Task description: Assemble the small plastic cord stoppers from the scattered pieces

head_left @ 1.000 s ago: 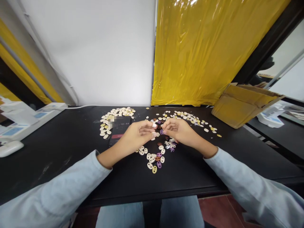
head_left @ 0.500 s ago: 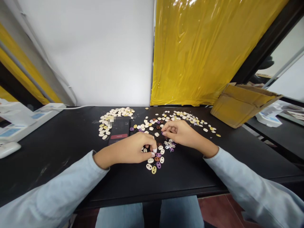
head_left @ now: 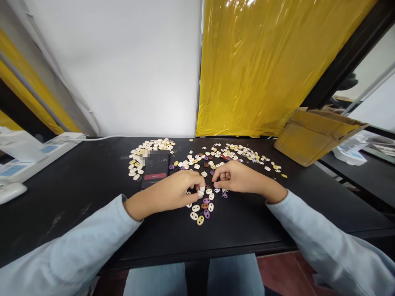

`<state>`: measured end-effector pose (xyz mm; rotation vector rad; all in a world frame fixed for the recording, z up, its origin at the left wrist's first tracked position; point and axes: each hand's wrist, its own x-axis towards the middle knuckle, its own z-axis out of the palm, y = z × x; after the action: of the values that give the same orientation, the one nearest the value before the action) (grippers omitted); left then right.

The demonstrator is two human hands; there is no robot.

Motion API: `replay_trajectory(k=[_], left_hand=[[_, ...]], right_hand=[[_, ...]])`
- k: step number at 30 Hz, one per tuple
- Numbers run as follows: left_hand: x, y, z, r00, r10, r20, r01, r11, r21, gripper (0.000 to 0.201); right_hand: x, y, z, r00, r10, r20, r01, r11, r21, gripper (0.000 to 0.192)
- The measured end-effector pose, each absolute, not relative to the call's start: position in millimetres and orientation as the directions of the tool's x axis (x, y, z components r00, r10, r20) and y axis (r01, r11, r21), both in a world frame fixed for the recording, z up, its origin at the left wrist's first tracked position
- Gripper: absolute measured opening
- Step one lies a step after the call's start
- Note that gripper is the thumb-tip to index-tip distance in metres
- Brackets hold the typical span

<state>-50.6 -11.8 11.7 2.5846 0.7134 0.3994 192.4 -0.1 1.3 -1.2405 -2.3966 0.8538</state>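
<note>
Two hands meet over small oval beads (head_left: 202, 205) scattered mid-table: the left hand (head_left: 173, 192) is curled, fingertips pressing the near cluster, and the right hand (head_left: 239, 177), also curled, pinches something tiny just right of it on the black table (head_left: 77, 181).

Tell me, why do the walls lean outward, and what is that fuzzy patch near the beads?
Head view: a wide lens bends the edges, so the yellow sheet and the black frame lean. Glare streaks the sheet. The fuzzy square above the phone is pixelated. Both hands look sharp.
</note>
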Motion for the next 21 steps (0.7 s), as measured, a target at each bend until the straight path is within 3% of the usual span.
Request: replay_trajectory(k=[6, 10, 16, 21], left_hand=[[-44, -11, 4, 0.681, 0.706, 0.195, 0.344, -0.543, 0.766, 0.014], [-43, -6, 0, 0.563, 0.820, 0.106, 0.245, -0.288, 0.926, 0.008], [-39, -4, -1, 0.454, 0.891, 0.027, 0.159, -0.110, 0.981, 0.012], [-34, -6, 0, 0.411, 0.912, -0.001, 0.079, -0.035, 0.996, 0.015]], right_hand=[[188, -3, 0, -0.557, 0.816, 0.152, 0.530, 0.491, -0.692, 0.005], [181, -8, 4, -0.503, 0.850, 0.159, 0.348, 0.367, -0.863, 0.010], [170, -12, 2, -0.459, 0.874, 0.158, 0.180, 0.266, -0.947, 0.016], [166, -13, 1, -0.378, 0.909, 0.176, 0.201, 0.266, -0.943, 0.015]])
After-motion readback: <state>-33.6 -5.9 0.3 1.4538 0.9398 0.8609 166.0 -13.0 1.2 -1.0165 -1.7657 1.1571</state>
